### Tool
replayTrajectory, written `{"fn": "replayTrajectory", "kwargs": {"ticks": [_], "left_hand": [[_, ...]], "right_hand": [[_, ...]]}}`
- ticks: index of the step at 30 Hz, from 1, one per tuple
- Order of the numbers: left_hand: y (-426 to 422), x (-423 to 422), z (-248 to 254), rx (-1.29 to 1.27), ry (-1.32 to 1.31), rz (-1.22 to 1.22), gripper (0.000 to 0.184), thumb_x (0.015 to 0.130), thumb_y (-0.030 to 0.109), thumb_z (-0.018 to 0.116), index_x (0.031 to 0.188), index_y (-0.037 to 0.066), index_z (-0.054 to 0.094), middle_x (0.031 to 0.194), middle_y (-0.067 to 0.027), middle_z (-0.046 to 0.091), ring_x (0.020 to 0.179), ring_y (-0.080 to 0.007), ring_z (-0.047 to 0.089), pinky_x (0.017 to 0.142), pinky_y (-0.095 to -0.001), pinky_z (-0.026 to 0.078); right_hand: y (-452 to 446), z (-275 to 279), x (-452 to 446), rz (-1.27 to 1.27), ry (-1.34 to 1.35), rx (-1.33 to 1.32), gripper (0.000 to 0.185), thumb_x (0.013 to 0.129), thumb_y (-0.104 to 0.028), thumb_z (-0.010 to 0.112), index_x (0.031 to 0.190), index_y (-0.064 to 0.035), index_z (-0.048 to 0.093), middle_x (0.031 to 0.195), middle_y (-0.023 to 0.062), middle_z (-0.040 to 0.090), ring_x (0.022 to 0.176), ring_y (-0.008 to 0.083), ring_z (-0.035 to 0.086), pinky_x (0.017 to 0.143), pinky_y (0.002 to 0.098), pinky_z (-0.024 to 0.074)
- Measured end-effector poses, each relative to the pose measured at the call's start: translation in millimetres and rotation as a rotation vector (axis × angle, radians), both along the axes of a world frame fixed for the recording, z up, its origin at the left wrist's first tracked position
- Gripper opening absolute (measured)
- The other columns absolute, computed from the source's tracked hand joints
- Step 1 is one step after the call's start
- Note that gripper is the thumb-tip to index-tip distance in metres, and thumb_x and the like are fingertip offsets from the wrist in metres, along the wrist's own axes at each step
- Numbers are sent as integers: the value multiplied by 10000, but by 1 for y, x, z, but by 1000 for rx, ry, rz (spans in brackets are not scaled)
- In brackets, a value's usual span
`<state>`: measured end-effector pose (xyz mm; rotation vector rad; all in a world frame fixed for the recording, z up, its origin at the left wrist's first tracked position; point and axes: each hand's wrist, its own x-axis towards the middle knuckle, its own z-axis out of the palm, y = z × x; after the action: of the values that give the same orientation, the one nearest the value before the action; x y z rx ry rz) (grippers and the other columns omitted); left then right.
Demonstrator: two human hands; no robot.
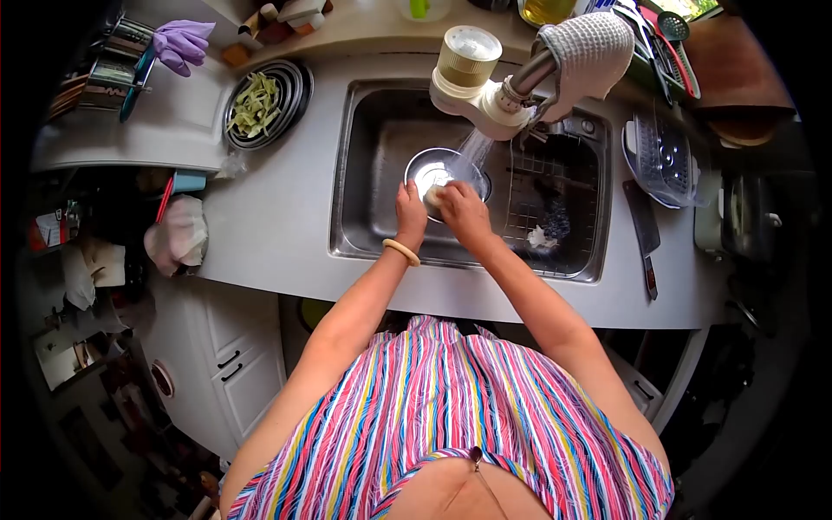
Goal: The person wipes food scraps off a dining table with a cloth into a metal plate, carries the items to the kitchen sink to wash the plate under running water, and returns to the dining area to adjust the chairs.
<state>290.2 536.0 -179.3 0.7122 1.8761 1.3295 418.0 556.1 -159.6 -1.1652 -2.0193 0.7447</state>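
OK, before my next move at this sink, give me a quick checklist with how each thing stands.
1. Left hand steadying the shiny bowl: ok, it is at the rim.
2. Water running: ok, a stream falls toward the bowl.
3. Pale piece by the right hand clean: cannot tell, fingers partly cover it.
4. Large knife away from both hands: ok, it lies on the counter right of the sink.
5. Cut greens outside the sink: ok, on the counter to the left.
6. Sink free of scraps: not ok, a whitish scrap lies toward its right side.
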Motion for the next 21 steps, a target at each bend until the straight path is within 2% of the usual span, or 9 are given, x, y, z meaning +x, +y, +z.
{"fn": "replayTrajectory", "kwargs": {"ticks": [3,4,5,8,11,13,17,19,21], "left_hand": [[-7,5,-4,-106,55,-82,356,993,267,360,989,-42,537,853,-105,576,782,-183,501,737,-342,424],[-8,11,-7,-99,28,-91,351,993,264,362,990,-40,538,851,-98,573,782,-177,495,736,-338,422],[-3,16,-9,-85,2,-94,346,993,262,365,990,-37,538,849,-92,571,782,-171,490,735,-333,420],[10,7,-3,-60,-120,-34,339,993,268,373,995,-26,540,871,-68,560,802,-144,460,755,-305,403],[7,1,-5,-60,-114,-81,345,998,278,371,1008,-22,541,874,-62,543,812,-134,442,772,-291,393],[4,16,-4,-44,-85,-94,339,998,278,372,998,-17,540,858,-50,531,797,-124,432,752,-284,389],[11,1,-6,-15,-151,-22,360,997,289,374,1004,-29,542,871,-55,543,801,-127,435,760,-284,395],[9,0,1,-31,-71,-52,373,998,298,370,1014,-28,548,869,-58,549,804,-129,442,758,-279,400],[1,14,-2,-29,-3,-59,367,999,296,364,992,-19,552,842,-41,534,786,-117,433,729,-269,396]], "right_hand": [[19,-4,23,-91,-196,-10,127,749,-183,664,815,-80,629,868,106,610,781,321,573,715,436,458],[28,-2,15,-223,-140,13,79,769,-157,645,768,-79,637,799,104,613,777,317,574,681,431,463],[32,-20,6,-236,-58,-29,86,774,-165,644,773,-80,629,830,105,610,777,315,575,667,417,469],[5,4,-1,-28,-60,7,87,763,-186,655,748,-109,619,824,75,597,763,291,576,665,418,454],[22,9,30,-152,-334,102,90,753,-206,659,745,-125,618,793,58,580,747,270,570,664,412,430],[47,-2,21,-347,-319,148,90,719,-202,672,719,-138,608,780,47,576,736,269,567,654,393,423],[11,4,8,-81,-218,183,94,704,-197,683,702,-151,601,749,35,573,653,257,581,590,366,432],[16,9,26,-117,-291,118,88,709,-188,675,697,-153,595,743,24,577,643,257,582,589,363,432],[40,0,20,-319,-258,158,84,719,-171,655,699,-129,585,751,52,583,649,282,583,603,391,455]]}}
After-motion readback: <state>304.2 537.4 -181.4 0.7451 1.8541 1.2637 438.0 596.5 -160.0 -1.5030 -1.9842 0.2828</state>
